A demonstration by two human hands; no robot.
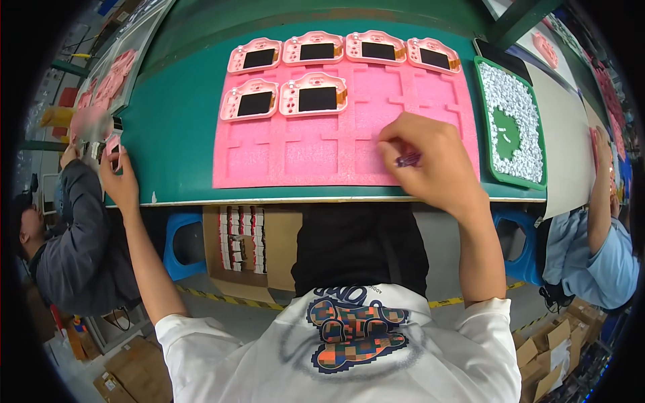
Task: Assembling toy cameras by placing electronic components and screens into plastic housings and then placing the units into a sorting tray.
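On the green bench lies a pink foam tray (316,161) with moulded pockets. Its back row holds several pink game-console shells (321,48) with dark screens, and two more shells (317,94) sit at the left of the second row. My left hand (122,183) reaches out to the far left, its fingers closed on a small pink shell with a dark screen (114,149). Over the tray's right front part, my right hand (433,161) is curled round a small dark purple piece (408,160); its kind is hidden by the fingers.
A green-rimmed tray (543,178) of small white parts stands right of the foam. Pink parts (115,77) lie in a rack at the far left. People sit at both sides, one in a dark jacket (84,248). A cardboard box (282,248) stands below the bench edge.
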